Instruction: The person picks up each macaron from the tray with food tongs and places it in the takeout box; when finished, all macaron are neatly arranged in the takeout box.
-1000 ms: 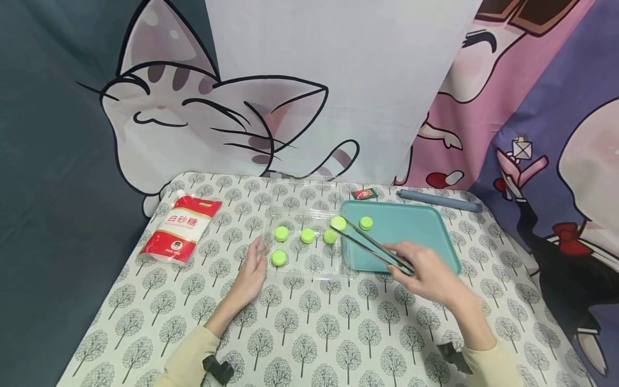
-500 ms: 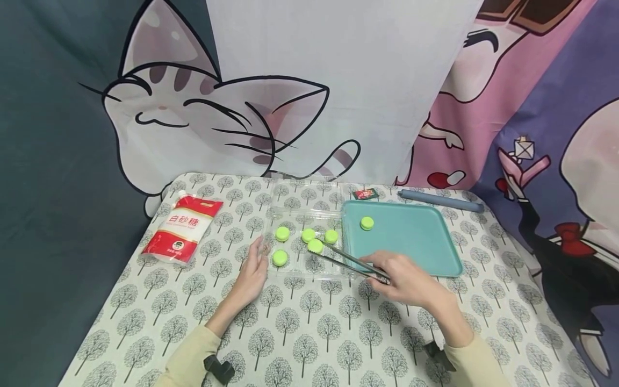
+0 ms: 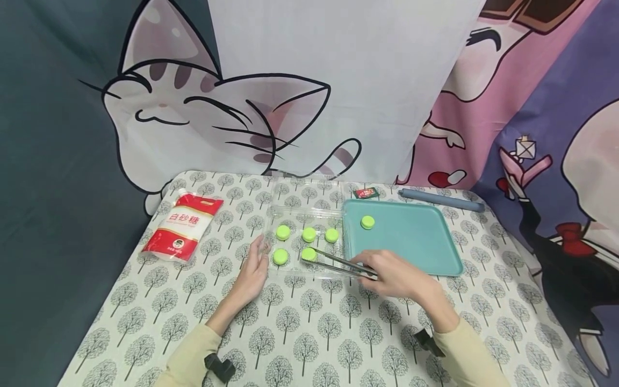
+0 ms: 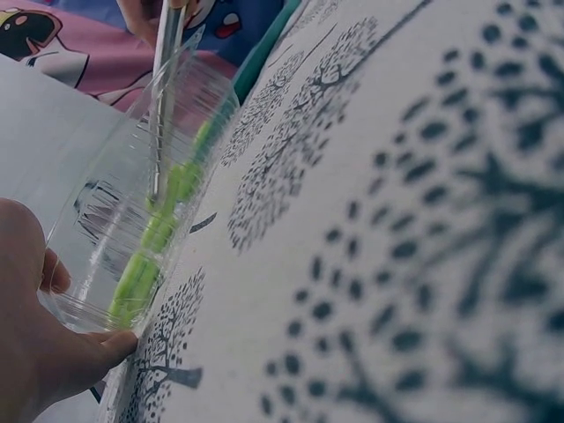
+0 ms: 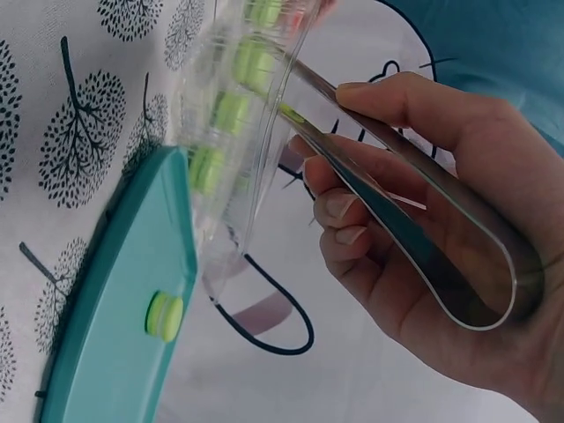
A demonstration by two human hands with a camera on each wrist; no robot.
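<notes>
My right hand [image 3: 394,273] grips a pair of metal tongs [image 5: 401,233]. In the head view the tips of the tongs sit around a green macaron [image 3: 308,254] in the front middle of a clear plastic box [image 3: 333,269]. Several more green macarons [image 3: 282,232] lie inside the box, one of them at the front left. With its thumb and fingers, my left hand [image 4: 53,326] holds the box by its left wall. One other macaron [image 3: 367,222] lies on the teal tray [image 3: 411,236], just right of the box.
A red and white bag of sugar [image 3: 182,227] lies at the left of the table. Behind the tray are a small dark green and red packet [image 3: 365,193] and a blue-grey rod [image 3: 441,200]. The box's clear lid [image 3: 307,193] stands open at its back.
The tongs carried a macaron leftward from the box's right edge by the tray into the front middle of the box. My right hand moved left with them; the left hand stayed put.
</notes>
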